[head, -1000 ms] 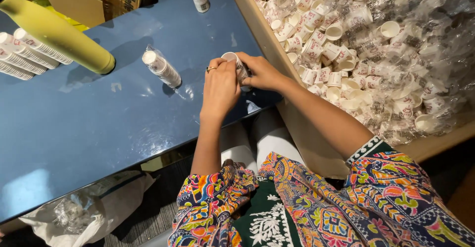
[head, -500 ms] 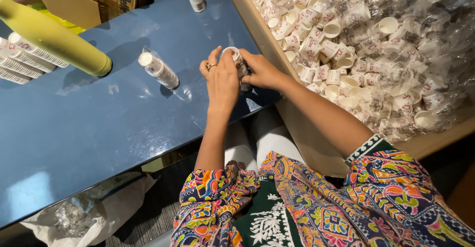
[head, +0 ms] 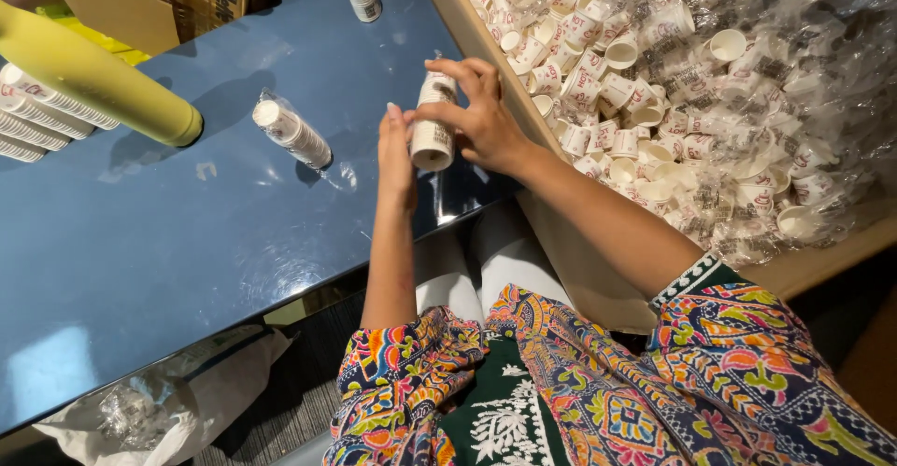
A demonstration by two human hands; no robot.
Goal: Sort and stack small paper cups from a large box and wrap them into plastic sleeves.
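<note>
So my left hand (head: 396,153) is the nearer one, fingers straight and pressed together, flat against the left side of a short stack of paper cups (head: 433,125). The stack sits between my hands just above the blue table (head: 168,270), long axis running away from me, open mouth facing me. My right hand (head: 481,116) has its fingers curled over the top and right side, pinching it. Left of that, a wrapped cup sleeve (head: 291,134) lies on the table. Further right, the big cardboard box (head: 467,27) is full of loose and bagged little paper cups.
</note>
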